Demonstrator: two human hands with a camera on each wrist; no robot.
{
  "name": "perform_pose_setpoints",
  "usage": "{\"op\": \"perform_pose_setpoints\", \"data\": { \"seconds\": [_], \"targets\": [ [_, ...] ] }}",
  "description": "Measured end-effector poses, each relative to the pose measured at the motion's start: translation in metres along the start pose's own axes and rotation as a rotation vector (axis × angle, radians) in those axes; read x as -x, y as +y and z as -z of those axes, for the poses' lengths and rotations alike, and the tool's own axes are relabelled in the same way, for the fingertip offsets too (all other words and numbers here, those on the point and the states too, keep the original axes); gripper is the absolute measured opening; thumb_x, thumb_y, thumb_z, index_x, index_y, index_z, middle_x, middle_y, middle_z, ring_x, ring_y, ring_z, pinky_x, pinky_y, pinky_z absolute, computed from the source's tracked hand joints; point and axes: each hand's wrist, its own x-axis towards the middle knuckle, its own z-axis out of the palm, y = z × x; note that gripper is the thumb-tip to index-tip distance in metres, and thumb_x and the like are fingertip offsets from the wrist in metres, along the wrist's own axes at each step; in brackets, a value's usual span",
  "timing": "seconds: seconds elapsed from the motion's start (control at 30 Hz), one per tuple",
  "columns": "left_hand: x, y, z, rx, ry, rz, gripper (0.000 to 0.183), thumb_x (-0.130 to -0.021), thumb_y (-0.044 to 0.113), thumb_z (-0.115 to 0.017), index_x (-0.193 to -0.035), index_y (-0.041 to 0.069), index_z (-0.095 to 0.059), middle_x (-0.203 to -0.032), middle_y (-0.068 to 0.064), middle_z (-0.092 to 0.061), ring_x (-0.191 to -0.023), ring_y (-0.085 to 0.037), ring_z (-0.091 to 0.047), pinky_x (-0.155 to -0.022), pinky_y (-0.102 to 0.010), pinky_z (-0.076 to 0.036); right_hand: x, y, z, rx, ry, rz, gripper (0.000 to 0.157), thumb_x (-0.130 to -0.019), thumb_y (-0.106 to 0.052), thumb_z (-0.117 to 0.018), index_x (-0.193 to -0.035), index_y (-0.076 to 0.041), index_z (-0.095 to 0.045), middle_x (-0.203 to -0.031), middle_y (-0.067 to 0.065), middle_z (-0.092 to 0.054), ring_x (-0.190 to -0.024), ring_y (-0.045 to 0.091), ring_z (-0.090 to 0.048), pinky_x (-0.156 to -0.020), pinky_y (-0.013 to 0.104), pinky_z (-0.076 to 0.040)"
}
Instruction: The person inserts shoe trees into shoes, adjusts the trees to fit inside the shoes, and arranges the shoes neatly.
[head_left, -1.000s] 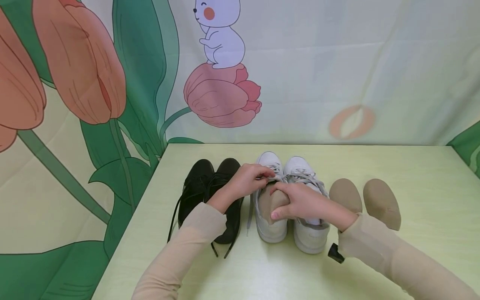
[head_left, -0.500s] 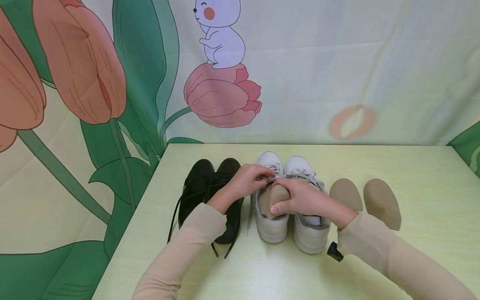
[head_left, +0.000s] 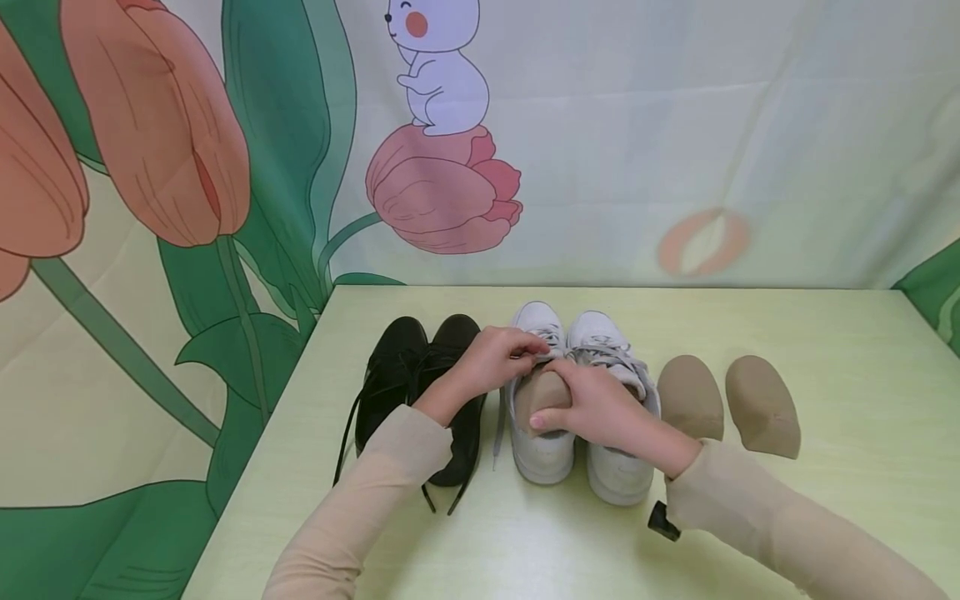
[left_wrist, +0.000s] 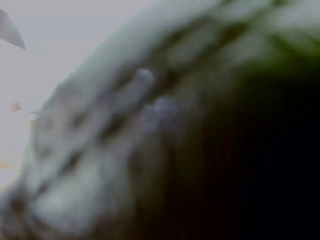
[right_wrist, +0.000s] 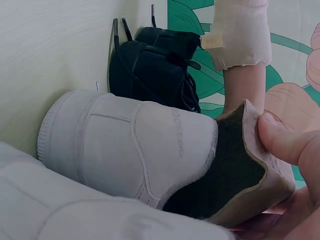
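Two white lace-up sneakers stand side by side mid-table. Into the opening of the left sneaker point(head_left: 543, 463) leans a beige molded shoe insert point(head_left: 545, 392). My right hand point(head_left: 597, 406) grips this insert, its thumb over the near edge and fingers at the far side. The right wrist view shows the insert point(right_wrist: 281, 175) jutting out above the sneaker's heel point(right_wrist: 110, 145), with the dark hollow of the opening below. At the front of that opening, my left hand point(head_left: 497, 354) pinches the tongue with curled fingers. The left wrist view is dark and blurred.
Black lace-up shoes point(head_left: 396, 342) stand to the left, partly under the left forearm. The other white sneaker point(head_left: 619, 479) is directly right. Two more beige inserts point(head_left: 690, 395) lie farther right. A printed curtain point(head_left: 600, 167) hangs behind the table point(head_left: 870, 375).
My right hand has shifted slightly left, bringing the insert down and farther over the left sneaker's opening. The left hand stays at the tongue.
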Motion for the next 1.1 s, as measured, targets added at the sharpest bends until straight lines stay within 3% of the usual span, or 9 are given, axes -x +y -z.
{"op": "perform_pose_setpoints", "data": {
  "seconds": [0.4,0.67,0.87,1.1],
  "targets": [
    [0.0,0.0,-0.001,0.022,-0.006,0.019,0.019,-0.085,0.01,-0.056,-0.099,0.013,-0.068,-0.091,0.001,-0.067,-0.077,-0.007,-0.057,-0.068,-0.018,-0.047,-0.004,-0.006,-0.004,0.047,0.024,-0.009,0.049,-0.072,-0.039,-0.07,-0.108,-0.011,-0.054,-0.099,0.007,-0.064,-0.089,0.023,-0.059,-0.074,0.036,-0.045],
    [0.001,0.0,-0.002,0.013,0.005,0.015,0.019,-0.084,0.01,-0.057,-0.099,0.014,-0.068,-0.092,0.001,-0.068,-0.081,-0.007,-0.061,-0.07,-0.019,-0.049,-0.009,0.001,-0.005,-0.01,-0.012,-0.028,0.055,-0.073,-0.041,-0.068,-0.117,-0.012,-0.051,-0.11,0.007,-0.06,-0.098,0.024,-0.057,-0.081,0.038,-0.044],
    [0.001,0.0,-0.001,0.009,0.01,0.015,0.019,-0.084,0.011,-0.057,-0.099,0.014,-0.068,-0.092,0.001,-0.067,-0.082,-0.007,-0.061,-0.072,-0.02,-0.049,-0.007,0.007,-0.007,-0.044,0.02,0.016,0.053,-0.074,-0.043,-0.067,-0.116,-0.014,-0.05,-0.11,0.004,-0.059,-0.095,0.02,-0.056,-0.079,0.037,-0.044],
    [0.001,0.002,0.0,0.005,0.0,0.015,0.019,-0.085,0.011,-0.056,-0.1,0.014,-0.068,-0.093,0.0,-0.067,-0.084,-0.009,-0.06,-0.073,-0.022,-0.049,0.0,0.01,-0.017,-0.038,0.104,0.05,0.077,-0.07,-0.045,-0.069,-0.131,-0.01,-0.037,-0.127,0.007,-0.049,-0.112,0.023,-0.049,-0.09,0.042,-0.041]
  ]
}}
